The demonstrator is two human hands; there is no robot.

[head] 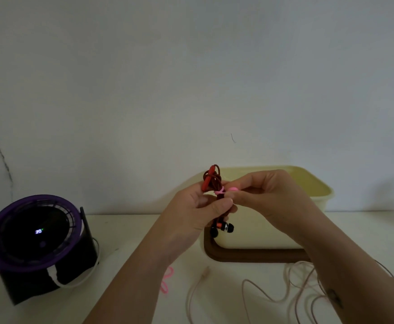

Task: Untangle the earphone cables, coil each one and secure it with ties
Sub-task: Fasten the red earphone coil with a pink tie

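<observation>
Light, floppy red cable coil sits mid-air before the box, left hand gripping its middle and right hand pinching the tie wrapped there; probably best held at the waist, or the loops will spring loose.

A small desk fan with a purple ring and a black body stands at the left on the white table, its face tilted up. Pale digits and a green dot glow at its centre. A white cable plugs into the front of its base and curves round to the right. Further right, a cream plastic tub sits against the wall on a brown tray. A dark crack runs down the wall at the left, and a small squiggly mark shows above the tub.
</observation>
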